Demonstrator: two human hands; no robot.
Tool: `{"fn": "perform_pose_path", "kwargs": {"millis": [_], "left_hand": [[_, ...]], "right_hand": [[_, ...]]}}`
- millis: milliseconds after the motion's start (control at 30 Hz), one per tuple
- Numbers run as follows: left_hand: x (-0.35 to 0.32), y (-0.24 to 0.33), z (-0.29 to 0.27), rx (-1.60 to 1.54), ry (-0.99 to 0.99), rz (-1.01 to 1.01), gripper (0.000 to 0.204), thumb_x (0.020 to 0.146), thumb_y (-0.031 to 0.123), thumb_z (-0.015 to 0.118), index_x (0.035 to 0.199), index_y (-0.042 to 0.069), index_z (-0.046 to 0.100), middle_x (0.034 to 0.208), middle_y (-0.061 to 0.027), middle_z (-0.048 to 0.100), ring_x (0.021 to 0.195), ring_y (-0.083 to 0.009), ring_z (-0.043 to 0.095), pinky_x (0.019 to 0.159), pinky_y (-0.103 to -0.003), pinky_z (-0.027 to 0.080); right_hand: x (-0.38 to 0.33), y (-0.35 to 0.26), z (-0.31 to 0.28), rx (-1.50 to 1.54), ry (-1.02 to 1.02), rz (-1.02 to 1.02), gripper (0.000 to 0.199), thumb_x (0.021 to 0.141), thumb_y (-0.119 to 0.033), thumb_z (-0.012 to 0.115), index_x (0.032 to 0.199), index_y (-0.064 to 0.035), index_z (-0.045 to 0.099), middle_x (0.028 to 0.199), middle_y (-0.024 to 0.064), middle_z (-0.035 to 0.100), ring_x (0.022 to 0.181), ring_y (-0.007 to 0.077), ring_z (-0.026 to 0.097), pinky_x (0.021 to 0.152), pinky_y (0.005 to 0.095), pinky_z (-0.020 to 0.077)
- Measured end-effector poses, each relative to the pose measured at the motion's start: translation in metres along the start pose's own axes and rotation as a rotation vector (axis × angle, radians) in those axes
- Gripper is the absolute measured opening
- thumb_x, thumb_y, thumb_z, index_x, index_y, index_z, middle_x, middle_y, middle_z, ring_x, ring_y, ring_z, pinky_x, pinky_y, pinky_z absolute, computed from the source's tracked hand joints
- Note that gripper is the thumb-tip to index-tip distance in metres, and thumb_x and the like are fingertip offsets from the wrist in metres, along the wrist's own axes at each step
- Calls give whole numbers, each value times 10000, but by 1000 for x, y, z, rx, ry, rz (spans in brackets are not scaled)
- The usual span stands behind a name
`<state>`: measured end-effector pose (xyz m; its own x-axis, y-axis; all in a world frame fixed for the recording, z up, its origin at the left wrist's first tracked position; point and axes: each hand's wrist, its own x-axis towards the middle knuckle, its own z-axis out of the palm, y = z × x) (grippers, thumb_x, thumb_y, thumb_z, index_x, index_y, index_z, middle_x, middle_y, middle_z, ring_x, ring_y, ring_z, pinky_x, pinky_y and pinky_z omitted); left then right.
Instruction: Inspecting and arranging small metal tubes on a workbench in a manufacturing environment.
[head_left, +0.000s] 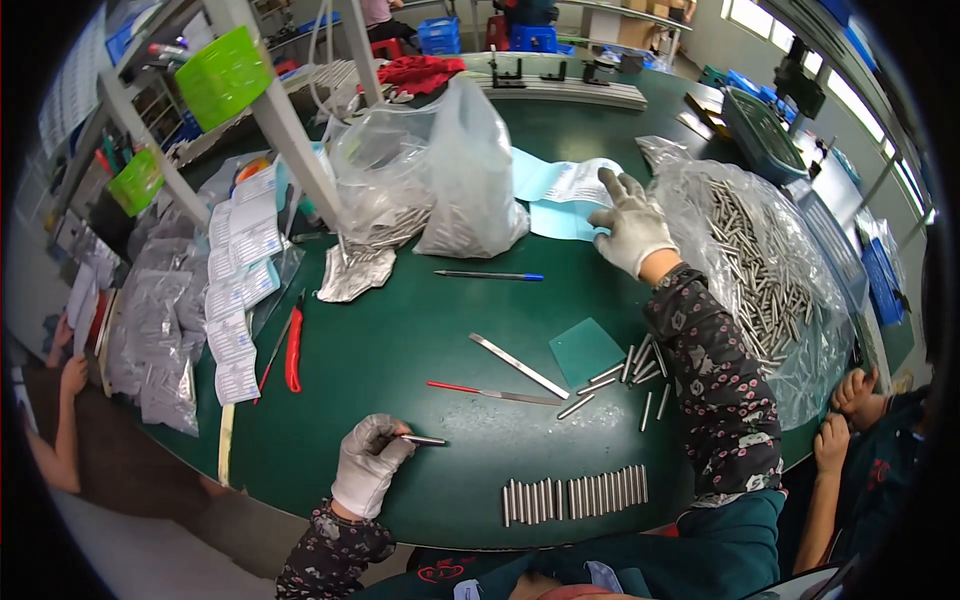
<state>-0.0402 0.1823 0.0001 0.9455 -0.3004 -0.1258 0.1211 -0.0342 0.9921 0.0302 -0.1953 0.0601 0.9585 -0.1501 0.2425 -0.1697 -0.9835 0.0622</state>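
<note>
My gloved left hand [370, 462] pinches a short metal pin [427, 440] near the table's front edge. The gloved right hand [632, 226] is stretched far forward, fingers spread, at the right end of a light blue sheet of printed labels [568, 196]; I cannot tell whether it touches the sheet. Neatly lined up side by side, a row of metal pins [608, 490] lies in front of me. Several loose pins [640, 358] are scattered by my right forearm, beside a small green square [586, 352]. A red-handled needle file [490, 392] and a flat metal strip [520, 366] lie mid-table.
A large clear bag of pins [760, 260] spreads at the right. Plastic bags [465, 180] and a blue-capped pen [490, 275] lie farther back. Red-handled pliers [293, 350], label strips [232, 345] and bagged parts [160, 330] occupy the left. Other people's hands [845, 415] show at the right edge.
</note>
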Motion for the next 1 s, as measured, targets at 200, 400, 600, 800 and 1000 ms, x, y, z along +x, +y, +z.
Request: {"fn": "perform_pose_path", "kwargs": {"millis": [200,400,600,800,1000], "left_hand": [[-3,-8,-4,-2,-47,-12,154,745,-27,627,878,27,571,791,-10,589,678,-61,538,605,-190,447],[-5,-11,1,107,-122,147,193,761,22,647,940,33,574,826,-34,610,706,-84,573,606,-202,465],[-8,-6,2,2,-184,188,185,763,33,641,929,9,562,811,-53,601,706,-96,569,609,-215,465],[-9,-4,4,19,-224,235,159,774,46,635,908,16,554,793,-54,594,692,-97,568,613,-222,470],[-14,0,2,-11,-279,225,200,726,-14,655,892,10,546,817,-68,607,731,-138,608,653,-246,489]], "right_hand": [[22,-2,16,-171,6,-32,259,658,-188,590,902,-166,675,1379,92,331,1277,299,284,979,417,327],[45,-18,6,330,365,-153,563,620,-107,598,1176,-81,517,1195,137,508,1093,257,494,904,342,406],[58,-85,-18,1329,-76,-107,835,660,-90,593,1396,-95,198,1194,92,512,1007,125,480,800,191,404],[62,-127,-13,320,-64,-683,449,662,-58,617,1105,-12,556,1073,132,579,1067,176,500,923,273,378],[93,-153,-64,981,529,-392,414,663,-14,495,1069,-54,565,990,111,599,932,256,581,857,340,440]]}}
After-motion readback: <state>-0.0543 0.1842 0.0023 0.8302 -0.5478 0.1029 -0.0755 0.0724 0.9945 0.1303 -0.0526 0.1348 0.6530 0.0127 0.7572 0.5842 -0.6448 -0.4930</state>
